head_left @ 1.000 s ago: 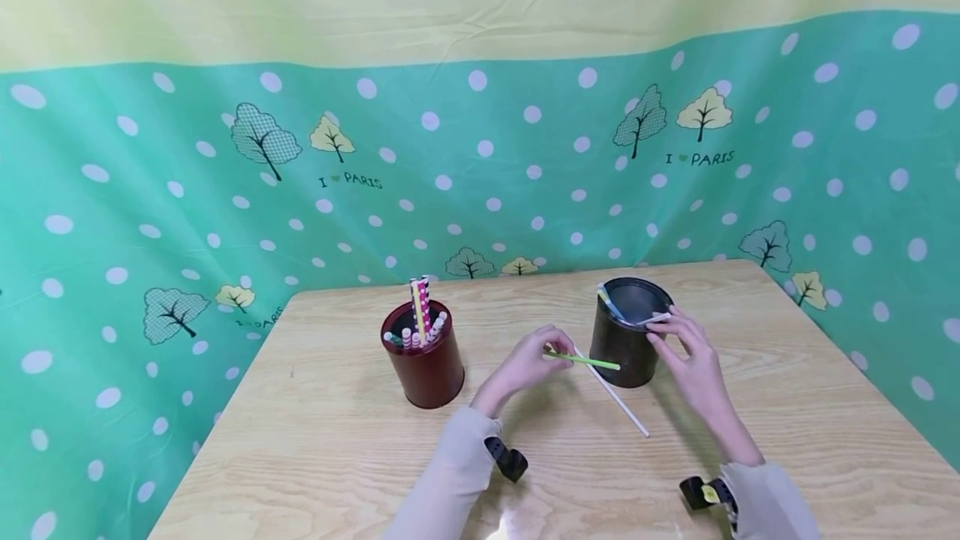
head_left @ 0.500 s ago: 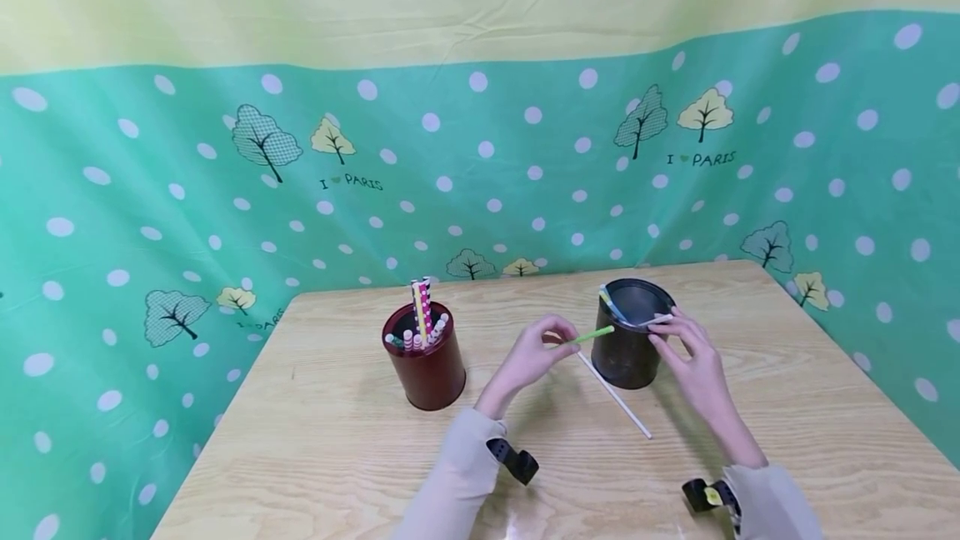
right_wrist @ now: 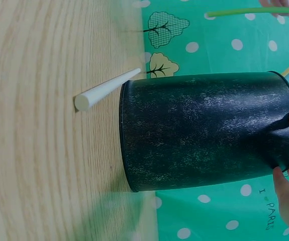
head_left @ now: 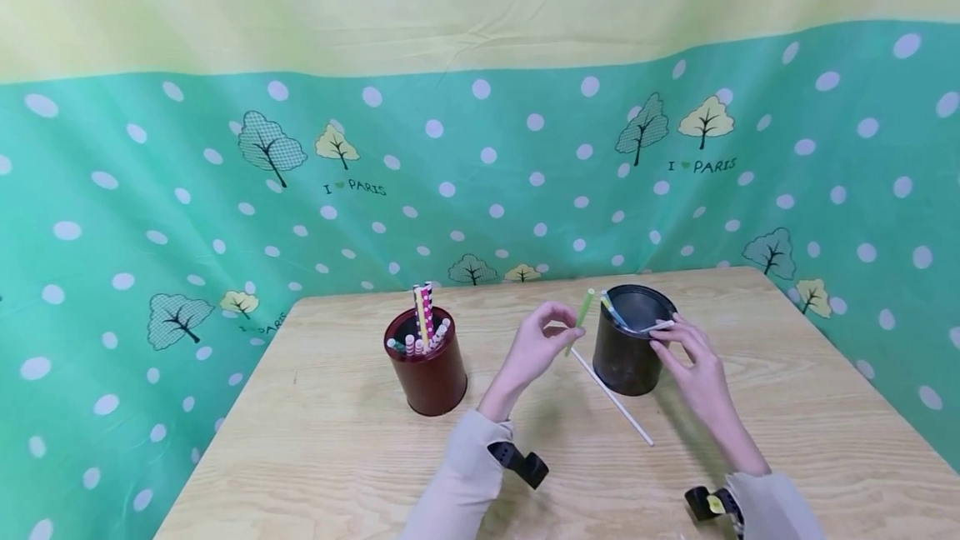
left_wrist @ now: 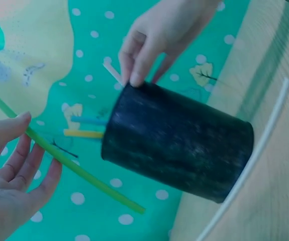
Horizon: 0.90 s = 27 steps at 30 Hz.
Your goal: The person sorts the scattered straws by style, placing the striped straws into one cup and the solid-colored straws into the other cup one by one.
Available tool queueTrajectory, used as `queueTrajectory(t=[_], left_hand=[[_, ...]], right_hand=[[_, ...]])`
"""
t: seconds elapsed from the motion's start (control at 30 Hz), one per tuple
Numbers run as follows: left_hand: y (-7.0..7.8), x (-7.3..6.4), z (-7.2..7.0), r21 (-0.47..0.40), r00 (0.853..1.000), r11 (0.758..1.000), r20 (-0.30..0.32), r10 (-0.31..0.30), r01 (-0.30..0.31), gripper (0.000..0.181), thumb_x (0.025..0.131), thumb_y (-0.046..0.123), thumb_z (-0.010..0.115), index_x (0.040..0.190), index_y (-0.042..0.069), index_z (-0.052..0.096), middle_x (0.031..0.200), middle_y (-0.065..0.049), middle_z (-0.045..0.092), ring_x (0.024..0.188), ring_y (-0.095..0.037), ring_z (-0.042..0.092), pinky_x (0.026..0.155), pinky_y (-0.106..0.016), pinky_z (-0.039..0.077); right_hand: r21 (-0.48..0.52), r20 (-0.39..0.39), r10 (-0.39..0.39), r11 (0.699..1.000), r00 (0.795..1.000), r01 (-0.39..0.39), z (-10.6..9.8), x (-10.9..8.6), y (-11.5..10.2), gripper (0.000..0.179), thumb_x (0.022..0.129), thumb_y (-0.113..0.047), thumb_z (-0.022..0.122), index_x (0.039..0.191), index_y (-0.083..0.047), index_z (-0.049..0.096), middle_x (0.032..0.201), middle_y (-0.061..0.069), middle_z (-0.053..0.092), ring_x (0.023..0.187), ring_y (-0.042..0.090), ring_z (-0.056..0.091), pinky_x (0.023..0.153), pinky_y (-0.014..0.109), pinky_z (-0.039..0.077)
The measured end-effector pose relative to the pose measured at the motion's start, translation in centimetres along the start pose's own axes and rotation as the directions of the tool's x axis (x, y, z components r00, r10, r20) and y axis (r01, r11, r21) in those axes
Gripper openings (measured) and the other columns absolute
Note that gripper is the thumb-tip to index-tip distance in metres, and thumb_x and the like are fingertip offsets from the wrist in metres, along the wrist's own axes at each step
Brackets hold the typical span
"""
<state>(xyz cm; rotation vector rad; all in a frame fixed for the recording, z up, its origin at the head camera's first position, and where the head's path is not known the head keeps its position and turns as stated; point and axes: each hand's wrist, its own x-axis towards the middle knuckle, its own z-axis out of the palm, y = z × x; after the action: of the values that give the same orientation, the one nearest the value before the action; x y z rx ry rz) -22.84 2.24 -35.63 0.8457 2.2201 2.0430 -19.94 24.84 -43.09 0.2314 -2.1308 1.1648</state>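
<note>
My left hand (head_left: 534,344) pinches a green straw (head_left: 578,319) between thumb and fingers, left of a black can (head_left: 626,361). The straw stands nearly upright in the head view, its top near the can's rim. My right hand (head_left: 697,361) grips the can's rim on the right side, thumb and fingers at the edge. A yellow straw (left_wrist: 84,133) and a blue straw (left_wrist: 89,120) poke out of the can. Close to my right fingertips, a short white piece (head_left: 658,327) sticks out over the rim. The can's inside is mostly hidden.
A white straw (head_left: 615,398) lies slanted on the wooden table (head_left: 337,457), just in front of the black can. At the left stands a dark red can (head_left: 429,377) with several patterned straws (head_left: 423,315). A dotted green curtain (head_left: 420,165) hangs behind the table.
My left hand has turned the green straw from lying roughly level, pointing right, to nearly upright, and lifted it slightly. The right hand stays at the black can's rim.
</note>
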Motion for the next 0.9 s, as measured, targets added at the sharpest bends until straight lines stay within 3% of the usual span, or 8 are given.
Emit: queueTrajectory(t=[0.27, 0.5, 0.63, 0.9], left_hand=[[0.0, 1.3, 0.5, -0.144, 0.996, 0.986, -0.048, 0.081, -0.087, 0.017, 0.078, -0.009, 0.058, 0.094, -0.011, 0.052, 0.088, -0.012, 0.055, 0.084, -0.013, 0.052, 0.08, -0.036, 0.047], [0.8, 1.8, 0.9, -0.213, 0.988, 0.966, -0.074, 0.134, -0.147, 0.019, 0.077, -0.007, 0.059, 0.094, -0.01, 0.051, 0.085, -0.001, 0.054, 0.083, -0.009, 0.053, 0.077, -0.028, 0.048], [1.3, 2.0, 1.2, -0.238, 0.985, 0.957, -0.095, 0.146, -0.165, 0.019, 0.076, -0.009, 0.059, 0.093, -0.012, 0.05, 0.083, -0.002, 0.056, 0.081, -0.007, 0.053, 0.077, -0.028, 0.049], [1.4, 2.4, 1.8, -0.23, 0.987, 0.963, -0.101, 0.123, -0.144, 0.018, 0.079, -0.005, 0.06, 0.093, -0.01, 0.05, 0.086, -0.007, 0.057, 0.085, -0.013, 0.054, 0.077, -0.027, 0.049]], right_hand=[[0.0, -0.004, 0.011, 1.0, 1.0, -0.011, 0.0, -0.2, 0.1, 0.013, 0.079, -0.001, 0.063, 0.091, 0.001, 0.064, 0.101, 0.015, 0.057, 0.122, 0.014, 0.037, 0.093, 0.006, 0.027], [0.005, -0.001, 0.042, 0.999, 0.999, -0.042, 0.0, -0.1, 0.1, 0.013, 0.078, -0.002, 0.064, 0.092, -0.001, 0.065, 0.101, 0.011, 0.057, 0.122, 0.01, 0.037, 0.093, 0.006, 0.028], [0.008, -0.004, 0.038, 0.999, 0.999, -0.038, 0.1, -0.1, 0.2, 0.013, 0.078, -0.002, 0.064, 0.091, -0.001, 0.065, 0.101, 0.01, 0.057, 0.122, 0.008, 0.036, 0.093, 0.007, 0.028], [0.01, -0.014, 0.02, 1.0, 1.0, -0.02, -0.3, 0.2, -3.9, 0.016, 0.074, 0.014, 0.061, 0.089, 0.009, 0.063, 0.098, 0.023, 0.057, 0.113, 0.041, 0.039, 0.091, 0.003, 0.026]])
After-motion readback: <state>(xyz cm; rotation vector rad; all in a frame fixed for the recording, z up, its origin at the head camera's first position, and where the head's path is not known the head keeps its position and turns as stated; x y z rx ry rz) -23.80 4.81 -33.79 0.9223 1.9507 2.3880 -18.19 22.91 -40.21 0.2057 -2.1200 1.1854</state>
